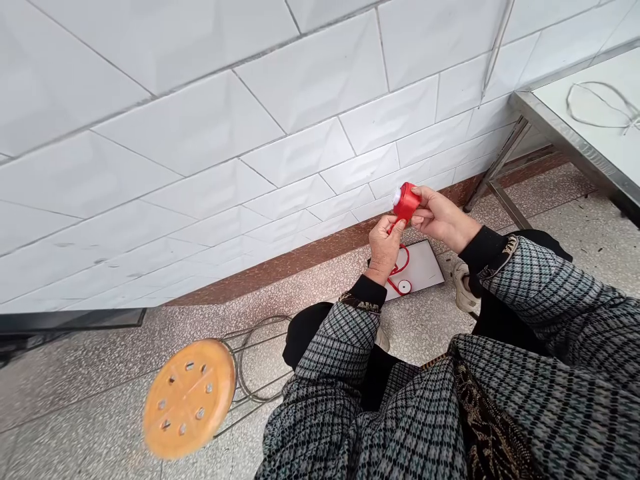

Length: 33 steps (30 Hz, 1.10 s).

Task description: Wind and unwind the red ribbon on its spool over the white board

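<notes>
A roll of red ribbon (407, 202) with a white core sits in the fingers of my right hand (440, 217), held up in front of the wall. Close beside it, my left hand (385, 248) pinches a strip of the red ribbon just below the roll. Beneath my hands, a white flat board or box lid (425, 267) lies on the floor, partly hidden by my left hand and wrist. A loop of red ribbon or cord (406, 257) rests over it, along with a small round white piece with a red edge (404, 287).
An orange round stool (190, 399) with metal legs stands or lies at the lower left. On the right is a metal-framed table (555, 123) carrying a coil of pale cord (597, 107). A white tiled wall (280, 100) rises ahead. My shoe (465, 287) is beside the board.
</notes>
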Each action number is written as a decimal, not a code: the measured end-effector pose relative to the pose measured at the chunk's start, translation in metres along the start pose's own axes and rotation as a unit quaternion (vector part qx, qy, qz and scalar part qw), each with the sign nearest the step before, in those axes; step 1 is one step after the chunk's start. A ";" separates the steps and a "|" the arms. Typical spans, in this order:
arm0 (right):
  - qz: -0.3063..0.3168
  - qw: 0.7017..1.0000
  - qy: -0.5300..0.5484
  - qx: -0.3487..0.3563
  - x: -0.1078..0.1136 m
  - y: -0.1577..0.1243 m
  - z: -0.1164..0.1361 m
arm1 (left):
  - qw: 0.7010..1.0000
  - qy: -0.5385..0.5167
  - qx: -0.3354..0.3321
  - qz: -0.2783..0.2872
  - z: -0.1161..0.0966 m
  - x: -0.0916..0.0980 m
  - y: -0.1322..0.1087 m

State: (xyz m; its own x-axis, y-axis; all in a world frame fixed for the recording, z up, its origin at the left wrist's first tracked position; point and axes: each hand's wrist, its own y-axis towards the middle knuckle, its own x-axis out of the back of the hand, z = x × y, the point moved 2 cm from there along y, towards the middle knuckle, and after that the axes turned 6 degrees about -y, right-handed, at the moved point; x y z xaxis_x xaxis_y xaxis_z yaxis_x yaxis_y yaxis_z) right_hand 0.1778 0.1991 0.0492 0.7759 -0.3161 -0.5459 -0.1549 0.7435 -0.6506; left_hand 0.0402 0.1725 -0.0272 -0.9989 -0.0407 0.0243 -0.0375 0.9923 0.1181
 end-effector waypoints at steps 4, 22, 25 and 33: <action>0.004 1.000 -0.007 -0.021 -0.001 -0.008 0.004 | 1.000 -0.016 0.010 -0.016 0.011 0.003 0.004; 0.089 0.979 -0.045 -0.180 0.026 -0.026 0.001 | 0.972 -0.081 -0.051 0.215 0.025 0.026 0.015; 0.095 0.984 -0.019 -0.150 0.018 -0.035 -0.007 | 0.978 -0.138 -0.024 0.158 0.029 0.021 0.012; 0.091 0.993 0.005 -0.080 0.013 -0.035 -0.019 | 0.977 -0.177 0.043 0.113 0.009 0.008 0.005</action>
State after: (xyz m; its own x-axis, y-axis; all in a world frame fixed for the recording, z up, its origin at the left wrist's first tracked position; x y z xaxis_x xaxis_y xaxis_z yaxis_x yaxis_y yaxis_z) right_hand 0.1819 0.1578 0.0555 0.7207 -0.1913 -0.6663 -0.3880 0.6852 -0.6164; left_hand 0.0316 0.1785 -0.0354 -0.9288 0.2079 -0.3067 0.1973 0.9782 0.0656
